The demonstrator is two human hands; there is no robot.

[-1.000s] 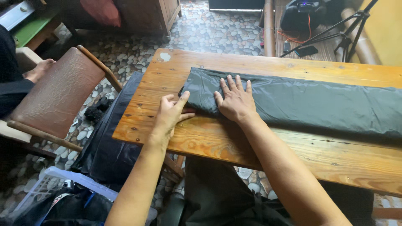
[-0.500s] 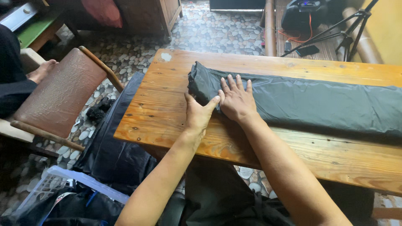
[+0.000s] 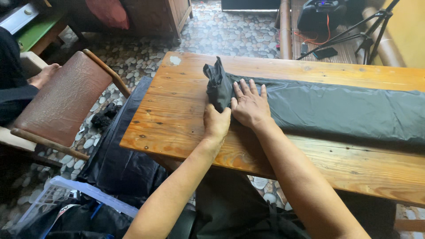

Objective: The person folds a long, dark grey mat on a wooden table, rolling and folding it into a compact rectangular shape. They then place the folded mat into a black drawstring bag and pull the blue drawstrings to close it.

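Head view: left hand (image 3: 216, 122) now clamps the raised, bunched end of the dark folded cloth (image 3: 336, 108), which lay flat a second ago, so rolling has begun, right hand (image 3: 249, 105) pressing open-palmed just beside it on the wooden table (image 3: 177, 106); left fingertips hidden behind the bunch.

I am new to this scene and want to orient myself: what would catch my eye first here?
First, the long dark grey folded fabric lying across the wooden table, its left end bunched upward. The right hand presses flat on it, and the left hand grips the raised end. To the left stands a brown padded chair on a pebble floor.
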